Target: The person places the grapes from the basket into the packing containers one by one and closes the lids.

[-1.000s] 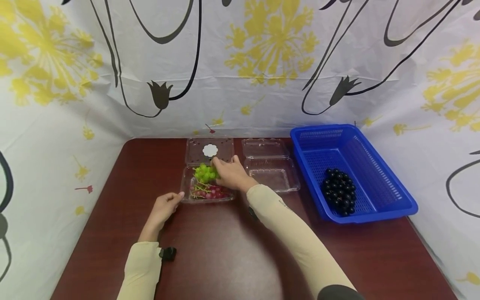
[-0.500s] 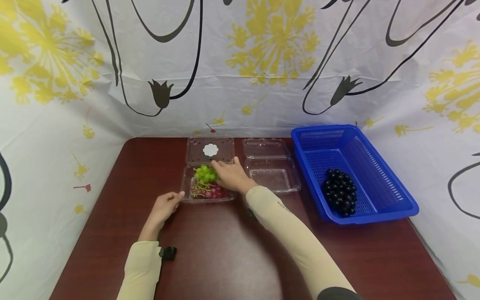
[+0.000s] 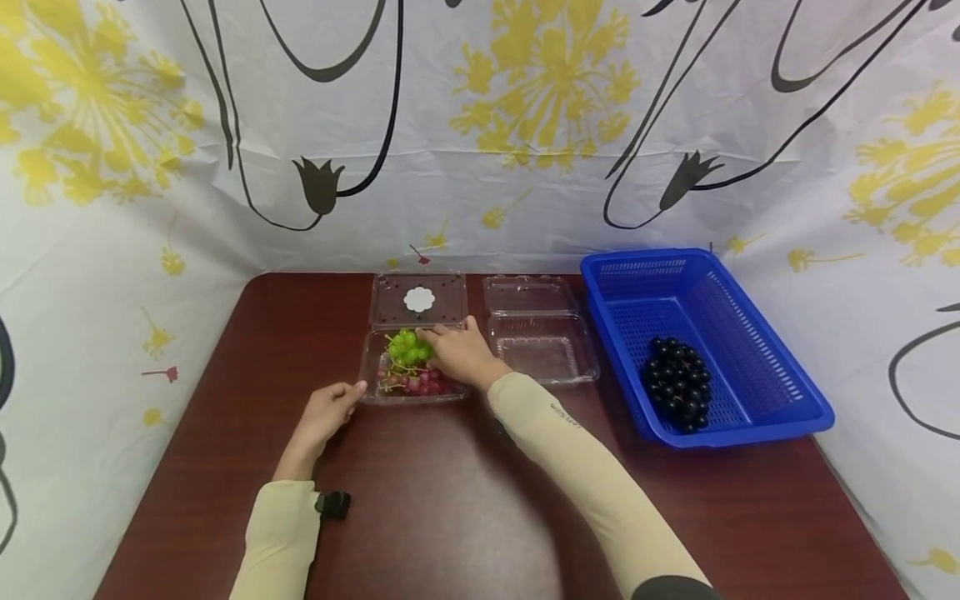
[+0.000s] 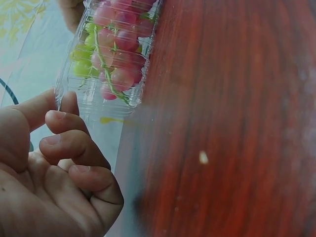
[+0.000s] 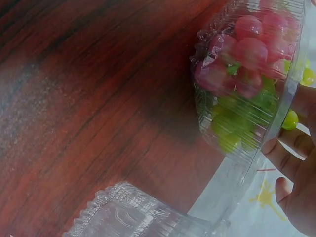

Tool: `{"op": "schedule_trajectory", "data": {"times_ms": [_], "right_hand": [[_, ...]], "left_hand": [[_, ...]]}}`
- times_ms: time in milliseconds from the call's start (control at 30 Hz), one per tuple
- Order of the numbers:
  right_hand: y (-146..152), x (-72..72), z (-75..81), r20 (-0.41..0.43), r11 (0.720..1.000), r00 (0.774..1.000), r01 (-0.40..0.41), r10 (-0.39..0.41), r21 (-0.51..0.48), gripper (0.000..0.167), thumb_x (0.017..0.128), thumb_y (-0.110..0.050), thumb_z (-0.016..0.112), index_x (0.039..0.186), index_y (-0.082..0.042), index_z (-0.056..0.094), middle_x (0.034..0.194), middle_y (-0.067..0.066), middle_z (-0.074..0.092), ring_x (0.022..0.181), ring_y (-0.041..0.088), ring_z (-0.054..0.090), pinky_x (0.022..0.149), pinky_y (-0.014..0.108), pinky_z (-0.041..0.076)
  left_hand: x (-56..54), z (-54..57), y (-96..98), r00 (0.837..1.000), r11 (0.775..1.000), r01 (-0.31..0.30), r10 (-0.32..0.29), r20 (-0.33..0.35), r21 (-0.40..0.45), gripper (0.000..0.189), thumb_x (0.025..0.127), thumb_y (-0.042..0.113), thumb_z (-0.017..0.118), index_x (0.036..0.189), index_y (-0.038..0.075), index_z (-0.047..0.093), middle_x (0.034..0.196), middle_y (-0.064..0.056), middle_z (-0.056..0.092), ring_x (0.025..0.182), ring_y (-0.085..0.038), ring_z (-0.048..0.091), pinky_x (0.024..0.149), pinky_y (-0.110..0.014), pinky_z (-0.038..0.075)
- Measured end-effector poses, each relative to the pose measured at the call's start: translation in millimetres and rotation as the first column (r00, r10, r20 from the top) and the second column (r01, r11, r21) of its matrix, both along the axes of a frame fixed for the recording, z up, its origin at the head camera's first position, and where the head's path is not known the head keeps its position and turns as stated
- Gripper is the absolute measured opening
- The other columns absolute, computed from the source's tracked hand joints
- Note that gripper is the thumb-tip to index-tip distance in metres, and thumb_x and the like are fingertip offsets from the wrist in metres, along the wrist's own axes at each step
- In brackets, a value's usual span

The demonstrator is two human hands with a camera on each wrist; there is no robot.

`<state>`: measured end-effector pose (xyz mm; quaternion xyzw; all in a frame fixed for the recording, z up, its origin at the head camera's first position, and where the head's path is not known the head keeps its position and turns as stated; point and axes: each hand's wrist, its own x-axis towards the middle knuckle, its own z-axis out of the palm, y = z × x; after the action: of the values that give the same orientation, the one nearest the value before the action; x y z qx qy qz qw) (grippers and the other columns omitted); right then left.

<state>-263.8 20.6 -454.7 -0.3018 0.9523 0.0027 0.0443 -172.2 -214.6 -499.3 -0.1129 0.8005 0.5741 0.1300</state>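
A clear plastic clamshell container (image 3: 367, 367) stands with its lid folded back, holding green grapes (image 3: 405, 348) behind red grapes (image 3: 423, 383). My left hand (image 3: 333, 408) pinches its front left corner between thumb and index finger; the other fingers curl loosely in the left wrist view. Over the right side of the container, my right hand (image 3: 459, 350) touches the green grapes with fingers spread and slightly bent. Some fingertips show beside the rim in the right wrist view, while the thumb is largely hidden behind the container wall.
A second clear clamshell container (image 3: 543, 350) stands open and empty just to the right. Beyond it, a blue plastic basket (image 3: 731, 333) holds a bunch of black grapes (image 3: 678, 383). A patterned cloth (image 3: 480, 217) hangs at the table's back edge.
My right hand's fingers have come down and forward over the green grapes, which sit slightly lower in the container. The left hand stays at the corner.
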Motion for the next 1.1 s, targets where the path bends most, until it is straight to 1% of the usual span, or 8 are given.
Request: {"op": "schedule_trajectory", "data": {"times_ms": [167,367,533,600,667,800,1000,1100], "right_hand": [[-3,0.2,-1.6,0.0,1.0,1.0,0.008,-0.008,0.018,0.062,0.09,-0.044,0.064,0.145,-0.025,0.043,0.139,-0.001,0.055,0.119,0.015,0.058,0.098,0.045,0.032],[-6,1.3,-3.0,-0.048,1.0,0.999,-0.002,0.003,0.025,0.059,0.09,-0.045,0.064,0.142,-0.024,0.048,0.133,-0.002,0.059,0.11,0.014,0.062,0.093,0.042,0.033],[-8,1.7,-0.7,-0.047,0.998,0.999,-0.013,0.016,0.054,0.061,0.089,-0.047,0.064,0.144,-0.025,0.046,0.129,-0.002,0.06,0.105,0.012,0.063,0.091,0.041,0.033],[-9,1.4,-0.1,-0.037,0.997,0.999,-0.013,0.015,0.074,0.061,0.09,-0.047,0.062,0.145,-0.026,0.044,0.129,-0.002,0.059,0.102,0.013,0.064,0.093,0.042,0.033],[-11,1.1,1.2,-0.027,0.996,1.0,-0.009,0.011,0.087,0.059,0.092,-0.046,0.061,0.145,-0.026,0.043,0.131,-0.002,0.058,0.101,0.014,0.065,0.097,0.044,0.033],[-15,-0.2,3.6,-0.004,0.994,1.0,0.001,0.0,0.109,0.055,0.095,-0.043,0.058,0.145,-0.026,0.043,0.136,-0.001,0.055,0.104,0.018,0.067,0.104,0.047,0.032],[-17,0.1,3.4,-0.011,0.988,1.0,-0.002,0.004,0.156,0.054,0.096,-0.043,0.056,0.145,-0.026,0.043,0.136,-0.001,0.055,0.104,0.019,0.067,0.106,0.048,0.031],[-17,1.4,2.3,-0.009,0.987,1.0,0.004,-0.002,0.162,0.053,0.097,-0.043,0.054,0.146,-0.027,0.041,0.137,-0.002,0.054,0.105,0.019,0.067,0.106,0.047,0.032]], "left_hand": [[1.0,-0.6,-0.4,1.0,1.0,-0.002,0.002,0.01,0.009,0.045,0.095,0.047,0.057,0.069,0.01,0.048,0.051,0.006,0.034,0.05,-0.012,0.031,0.055,-0.027,0.033],[1.6,-0.5,-0.4,1.0,1.0,-0.007,0.007,0.008,0.014,0.046,0.094,0.049,0.057,0.069,0.011,0.048,0.051,0.006,0.033,0.05,-0.012,0.031,0.056,-0.027,0.033],[2.0,1.1,-0.2,1.0,1.0,0.001,-0.001,0.006,0.009,0.046,0.094,0.05,0.056,0.071,0.011,0.047,0.052,0.006,0.034,0.052,-0.012,0.032,0.056,-0.028,0.034],[2.1,1.1,-0.5,1.0,1.0,0.004,-0.004,0.008,0.007,0.047,0.094,0.051,0.056,0.071,0.011,0.048,0.053,0.006,0.034,0.052,-0.011,0.032,0.056,-0.028,0.034],[1.9,1.3,-0.8,1.0,1.0,0.006,-0.006,0.007,0.004,0.047,0.094,0.051,0.056,0.071,0.01,0.048,0.053,0.006,0.034,0.052,-0.012,0.031,0.056,-0.028,0.034],[0.5,0.9,-1.7,1.0,1.0,0.004,-0.004,0.003,-0.007,0.047,0.094,0.052,0.055,0.071,0.011,0.048,0.053,0.007,0.034,0.052,-0.011,0.031,0.056,-0.028,0.033],[0.0,-1.6,-1.3,1.0,1.0,0.007,-0.006,0.008,-0.014,0.048,0.093,0.053,0.055,0.071,0.011,0.048,0.055,0.006,0.036,0.053,-0.011,0.032,0.057,-0.028,0.034],[0.1,-2.3,-1.3,1.0,1.0,0.008,-0.008,0.011,-0.015,0.047,0.093,0.053,0.055,0.07,0.012,0.047,0.054,0.007,0.035,0.053,-0.011,0.032,0.057,-0.028,0.034]]}}
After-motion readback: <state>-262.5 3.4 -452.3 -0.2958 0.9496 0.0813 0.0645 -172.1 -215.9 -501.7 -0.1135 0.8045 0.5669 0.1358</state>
